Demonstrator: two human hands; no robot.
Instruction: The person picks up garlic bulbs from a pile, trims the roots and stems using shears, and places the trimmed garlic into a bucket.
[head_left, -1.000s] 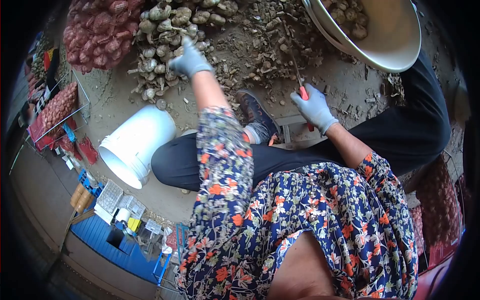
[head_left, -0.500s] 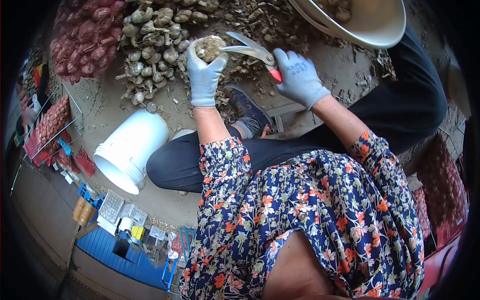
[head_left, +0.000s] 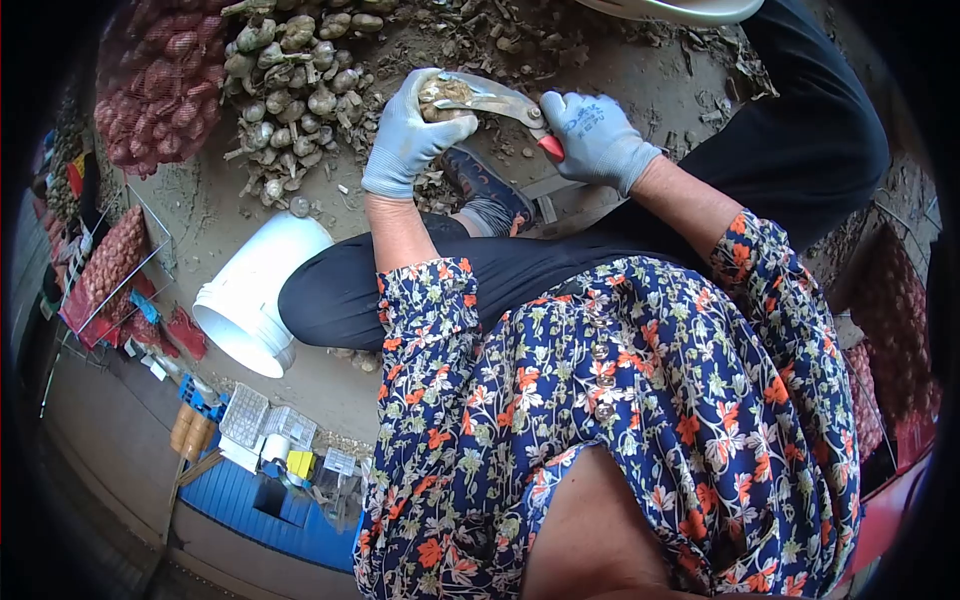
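Note:
My left hand (head_left: 405, 140), in a grey-white glove, is closed around a dirt-covered garlic bulb (head_left: 446, 92). Fingers of my gloved right hand (head_left: 600, 140) wrap the red handle of the pruning shears (head_left: 505, 103). The shears' blades point left and lie against the bulb, close together around its near side; exactly what sits between them cannot be made out. A pile of garlic bulbs with stems (head_left: 300, 100) lies on the ground to the left of my left hand.
Red mesh bags of garlic (head_left: 160, 85) stand at the upper left. A white bucket (head_left: 255, 290) lies tipped beside my knee. Part of a pale basin (head_left: 690, 10) shows at the top. Dry leaf scraps (head_left: 480, 45) litter the ground.
The shears' blades have come from wide apart to nearly together at the bulb. My left hand has turned and moved slightly. The view has shifted, so less of the basin shows.

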